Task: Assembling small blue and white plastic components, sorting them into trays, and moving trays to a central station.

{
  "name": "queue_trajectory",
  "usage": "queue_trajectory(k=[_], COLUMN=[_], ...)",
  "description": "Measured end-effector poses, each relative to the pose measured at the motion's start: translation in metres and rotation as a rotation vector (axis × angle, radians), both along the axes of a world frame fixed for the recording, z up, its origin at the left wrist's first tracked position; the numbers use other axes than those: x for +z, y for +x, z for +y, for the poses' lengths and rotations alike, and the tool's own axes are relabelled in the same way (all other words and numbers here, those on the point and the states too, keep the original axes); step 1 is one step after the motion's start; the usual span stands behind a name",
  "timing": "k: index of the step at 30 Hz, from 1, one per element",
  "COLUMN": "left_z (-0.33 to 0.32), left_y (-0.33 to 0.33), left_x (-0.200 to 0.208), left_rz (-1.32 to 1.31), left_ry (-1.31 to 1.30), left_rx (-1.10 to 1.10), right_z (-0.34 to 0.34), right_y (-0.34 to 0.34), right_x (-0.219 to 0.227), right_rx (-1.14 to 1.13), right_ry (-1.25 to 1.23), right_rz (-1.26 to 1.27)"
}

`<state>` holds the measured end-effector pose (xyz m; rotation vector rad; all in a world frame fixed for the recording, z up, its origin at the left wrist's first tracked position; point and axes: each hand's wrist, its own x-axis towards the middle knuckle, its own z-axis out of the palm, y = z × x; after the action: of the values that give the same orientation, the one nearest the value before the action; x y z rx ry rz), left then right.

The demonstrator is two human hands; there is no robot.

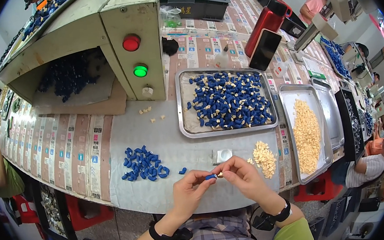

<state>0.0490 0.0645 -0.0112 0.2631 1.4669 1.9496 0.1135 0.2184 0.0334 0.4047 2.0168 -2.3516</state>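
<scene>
Between the fingertips of my left hand (188,191) is a small blue curved piece (211,177). My right hand (244,178) pinches a small cream-coloured piece (220,174) right at the blue piece's end; whether the two touch I cannot tell. Just beyond my fingers stands a small whitish block with a round top (222,156). A loose pile of blue curved pieces (143,163) lies left of my hands, with a single one (183,171) nearer my left hand. To the right is a small heap of cream pieces (264,159).
A metal tray (230,131) of blue pieces with cream bits stands ahead. Another metal tray (327,160) on the right holds cream pieces. A machine with red and green buttons (131,15) stands at left. Behind are a red bottle (267,22) and phone (264,49). Other people sit nearby.
</scene>
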Motion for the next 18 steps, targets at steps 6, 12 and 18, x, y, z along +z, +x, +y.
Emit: queue_trajectory(k=[6, 12, 18], left_z=[0.001, 0.002, 0.009], left_y=[0.003, 0.004, -0.001], left_x=[-0.005, -0.005, 0.001], left_rz=[0.237, 0.598, 0.944], left_ry=[-0.081, -0.218, -0.169], left_rx=[0.046, 0.098, 0.249], right_z=[-0.003, -0.009, -0.013], right_y=[0.0, 0.001, 0.0], right_x=[-0.006, -0.005, -0.006], right_rx=[-0.013, -0.009, -0.096], right_ry=[0.005, 0.023, -0.148], right_rz=[-0.015, -0.062, 0.01])
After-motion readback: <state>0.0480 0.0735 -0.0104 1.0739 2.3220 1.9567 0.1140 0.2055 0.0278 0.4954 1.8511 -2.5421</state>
